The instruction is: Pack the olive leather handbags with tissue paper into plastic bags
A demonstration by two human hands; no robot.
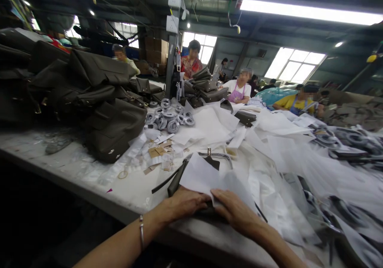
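Both hands rest together at the near edge of a white worktable [125, 188]. My left hand [182, 204], with a thin bracelet on the wrist, lies curled over a dark bag piece [209, 214] that is mostly hidden beneath the hands. My right hand [235, 210] presses down beside it, fingers bent, touching a sheet of white tissue paper [206, 176] that covers the dark piece. A dark strap [176, 180] sticks out to the left from under the paper.
A pile of dark grey handbags [98, 100] fills the left of the table. Rolls of tape [167, 120] lie in the middle, with white paper sheets [284, 148] spread to the right. Small tan tags [157, 152] lie nearby. Several other people work at the far end.
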